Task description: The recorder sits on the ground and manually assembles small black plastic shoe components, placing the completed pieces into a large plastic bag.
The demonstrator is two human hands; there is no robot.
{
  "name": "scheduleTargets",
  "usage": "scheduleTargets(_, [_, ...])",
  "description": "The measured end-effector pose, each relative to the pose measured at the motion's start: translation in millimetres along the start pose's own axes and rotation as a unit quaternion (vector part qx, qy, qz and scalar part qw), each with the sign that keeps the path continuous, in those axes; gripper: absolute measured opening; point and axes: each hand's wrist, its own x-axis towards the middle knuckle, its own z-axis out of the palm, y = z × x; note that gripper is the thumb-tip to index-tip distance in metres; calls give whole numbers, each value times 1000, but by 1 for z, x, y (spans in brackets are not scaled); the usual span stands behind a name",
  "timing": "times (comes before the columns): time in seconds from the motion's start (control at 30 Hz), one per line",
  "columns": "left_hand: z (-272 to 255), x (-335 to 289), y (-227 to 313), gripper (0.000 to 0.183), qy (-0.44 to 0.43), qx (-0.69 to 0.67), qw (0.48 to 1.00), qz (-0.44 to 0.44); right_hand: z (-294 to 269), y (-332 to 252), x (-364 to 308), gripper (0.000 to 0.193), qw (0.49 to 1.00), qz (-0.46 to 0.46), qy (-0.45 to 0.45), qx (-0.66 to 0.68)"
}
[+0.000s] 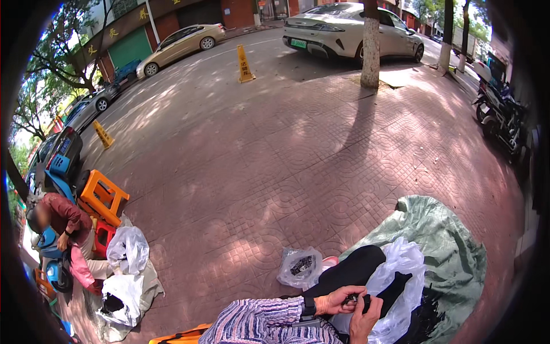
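In front of my lap, my left hand [340, 300] and my right hand [365, 322] meet with fingers pinched. Between the fingertips is a small black piece [366, 300], too small to name. A dark band circles my left wrist, below a striped sleeve [269, 312]. Right beside my hands lies an opened clear plastic bag [404, 261] with black material inside. My outstretched leg in black [344, 272] passes just beyond my hands. Left of that leg stands a smaller clear bag [301, 268] holding small black pieces.
A green sheet [447, 241] with black strips [425, 315] spreads at the right. At the left, a seated person [63, 221] bends beside plastic bags [129, 249] and an orange stool [103, 198]. Farther off are a tree trunk [370, 51], motorcycles [501, 117], yellow markers [244, 64] and parked cars [338, 28].
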Motion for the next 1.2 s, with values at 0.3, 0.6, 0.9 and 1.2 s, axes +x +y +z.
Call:
scheduleTargets(0.3, [5, 11, -2, 22, 56, 93, 991, 83, -10, -17, 8, 16, 995, 66, 7, 71])
scheduleTargets(0.6, [1, 12, 3, 20, -1, 54, 998, -18, -20, -2, 4, 29, 997, -13, 19, 69])
scheduleTargets(0.9, [20, 3, 41, 29, 66, 167, 978, -106, -35, 70, -15, 56, 936, 257, 46, 237])
scheduleTargets(1.2, [28, 12, 22, 24, 36, 117, 979, -163, -50, 52, -35, 51, 832, 371, -19, 411])
